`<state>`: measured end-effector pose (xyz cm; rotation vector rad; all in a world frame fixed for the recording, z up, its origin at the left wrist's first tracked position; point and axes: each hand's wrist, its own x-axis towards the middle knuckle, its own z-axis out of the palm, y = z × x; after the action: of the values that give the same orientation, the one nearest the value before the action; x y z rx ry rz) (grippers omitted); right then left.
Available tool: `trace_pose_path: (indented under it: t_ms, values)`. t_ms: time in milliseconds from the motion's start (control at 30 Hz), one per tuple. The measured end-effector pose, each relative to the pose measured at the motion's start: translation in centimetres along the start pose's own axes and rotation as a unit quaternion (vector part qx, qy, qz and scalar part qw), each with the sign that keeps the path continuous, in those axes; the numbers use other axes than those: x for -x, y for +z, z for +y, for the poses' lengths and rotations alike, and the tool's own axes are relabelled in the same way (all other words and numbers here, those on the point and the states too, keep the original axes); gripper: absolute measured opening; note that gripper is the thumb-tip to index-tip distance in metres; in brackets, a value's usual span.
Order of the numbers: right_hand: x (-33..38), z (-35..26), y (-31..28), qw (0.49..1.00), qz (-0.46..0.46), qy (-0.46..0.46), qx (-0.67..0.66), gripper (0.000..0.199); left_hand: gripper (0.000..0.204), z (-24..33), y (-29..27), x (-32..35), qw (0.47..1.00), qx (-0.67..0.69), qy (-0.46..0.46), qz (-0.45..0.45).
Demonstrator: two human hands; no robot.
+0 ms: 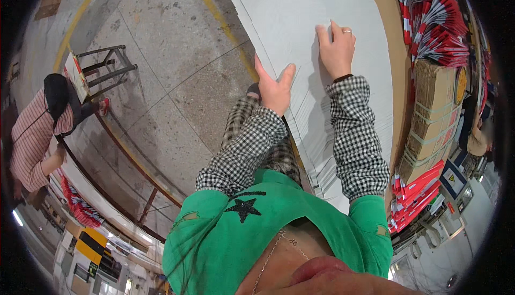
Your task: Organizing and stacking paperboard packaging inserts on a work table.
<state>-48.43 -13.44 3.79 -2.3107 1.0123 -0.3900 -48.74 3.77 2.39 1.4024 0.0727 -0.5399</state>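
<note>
A stack of large white sheets [300, 5] lies in front of me, its layered edges fanned out nearest my body. My left hand [275, 88] is at the stack's left edge, thumb and forefinger spread apart in a V; its other fingers are hidden. Further in, my right hand [338, 52] rests on the top sheet. Its thumb and forefinger point away from me, a little apart, while the remaining fingers curl under. A ring shows on that hand. Nothing is visible between the fingers of either hand.
Beyond the sheets' right side runs a brown board edge [389, 5]. Red and silver folded bundles [437, 21] and strapped cardboard [432, 118] stand there. At left, another person [40, 128] is near a dark metal frame [112, 67] on the concrete floor [155, 32].
</note>
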Motion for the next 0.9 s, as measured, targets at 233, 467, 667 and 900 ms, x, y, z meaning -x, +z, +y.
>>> trace_pose_path:
  t_ms: [233, 467, 667, 900]
  values:
    - [2.3, 2.5, -3.3, 0.993, -0.043, 0.087, -0.064, 0.036, 0.080, -0.6, -1.2, 0.5, 0.999, -0.022, -0.026, 0.025]
    - [9.9, 4.5, -7.6, 0.990, -0.071, 0.076, -0.097, 0.035, 0.060, -0.9, -0.8, 1.3, 0.995, -0.037, -0.092, 0.027]
    - [9.1, 4.4, -8.8, 0.917, -0.223, 0.194, -0.270, 0.024, 0.048, -1.6, -1.0, 0.0, 0.997, -0.058, -0.037, 0.042]
    - [9.2, 5.6, -8.7, 0.941, -0.178, 0.119, -0.263, 0.030, 0.050, -2.1, -1.6, -0.2, 0.994, -0.079, -0.025, 0.074]
